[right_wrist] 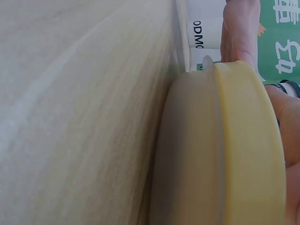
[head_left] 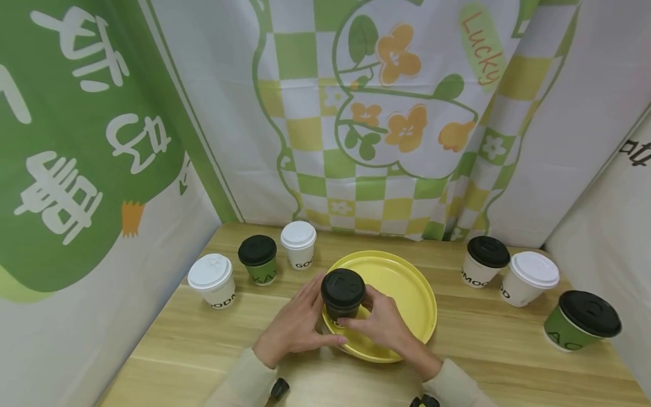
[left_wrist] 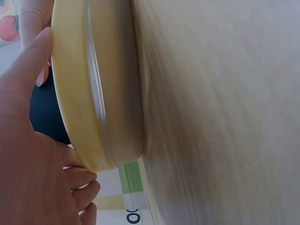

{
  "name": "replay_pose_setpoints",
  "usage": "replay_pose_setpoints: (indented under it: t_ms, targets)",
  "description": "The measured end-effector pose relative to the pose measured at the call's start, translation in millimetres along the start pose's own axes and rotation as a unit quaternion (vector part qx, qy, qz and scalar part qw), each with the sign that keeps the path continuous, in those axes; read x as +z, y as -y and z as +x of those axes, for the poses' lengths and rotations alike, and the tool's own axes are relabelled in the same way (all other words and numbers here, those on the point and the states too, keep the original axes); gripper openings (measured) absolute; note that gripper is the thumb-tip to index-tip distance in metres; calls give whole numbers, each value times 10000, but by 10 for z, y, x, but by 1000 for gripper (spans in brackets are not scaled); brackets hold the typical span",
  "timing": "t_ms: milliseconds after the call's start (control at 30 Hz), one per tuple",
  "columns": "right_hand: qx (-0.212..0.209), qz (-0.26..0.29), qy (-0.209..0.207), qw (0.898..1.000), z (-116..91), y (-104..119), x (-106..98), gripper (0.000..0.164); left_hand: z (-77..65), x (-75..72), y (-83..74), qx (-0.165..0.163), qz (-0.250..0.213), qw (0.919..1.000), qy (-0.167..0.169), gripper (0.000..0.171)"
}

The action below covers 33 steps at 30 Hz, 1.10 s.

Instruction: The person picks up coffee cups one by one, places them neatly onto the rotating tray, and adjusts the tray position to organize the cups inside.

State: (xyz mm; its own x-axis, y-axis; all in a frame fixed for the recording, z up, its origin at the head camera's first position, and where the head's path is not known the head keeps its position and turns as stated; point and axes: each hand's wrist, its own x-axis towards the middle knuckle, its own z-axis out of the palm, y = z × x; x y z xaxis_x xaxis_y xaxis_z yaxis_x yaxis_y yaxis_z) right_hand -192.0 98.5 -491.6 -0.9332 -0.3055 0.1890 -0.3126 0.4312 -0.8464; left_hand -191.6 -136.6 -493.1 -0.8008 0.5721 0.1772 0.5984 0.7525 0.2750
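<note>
A paper cup with a black lid stands over the left part of a round yellow tray. My right hand grips the cup from the right, its thumb in front and fingers behind. On the other side, my left hand lies beside the cup with its fingers stretched out and its thumb by the tray's near rim. In the left wrist view, the left hand is against the tray's rim, with part of something black showing behind. The tray's thick side fills much of the right wrist view.
At left stand a white-lidded cup, a green cup and another white-lidded cup. At right are a black-lidded white cup, a white-lidded cup and a green cup. Printed curtains surround the wooden table.
</note>
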Motion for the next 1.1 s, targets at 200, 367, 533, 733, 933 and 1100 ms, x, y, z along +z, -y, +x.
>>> replay_pose_setpoints:
  t_ms: [200,367,533,733,933,1100]
  targets:
    - [115,-76,7,9999,-8,-17,-11,68,9,-4,-12,-38,56,9999,80,128]
    - [86,-175,-38,9998,-10,-23,-20,67,19,-8,-19,-52,71,9999,129,129]
    - [85,-228,-22,9997,-15,-18,-23,70,22,-12,-22,-127,-32,9996,239,127]
    - [90,-299,74,9995,-35,-3,-54,74,11,-10,-13,-223,-136,9992,298,126]
    - [144,-433,140,9989,-116,38,-200,81,7,-9,-7,-199,-82,9993,296,127]
    - [321,-602,-41,9977,-207,70,-414,84,11,-28,-10,-196,-134,9993,286,127]
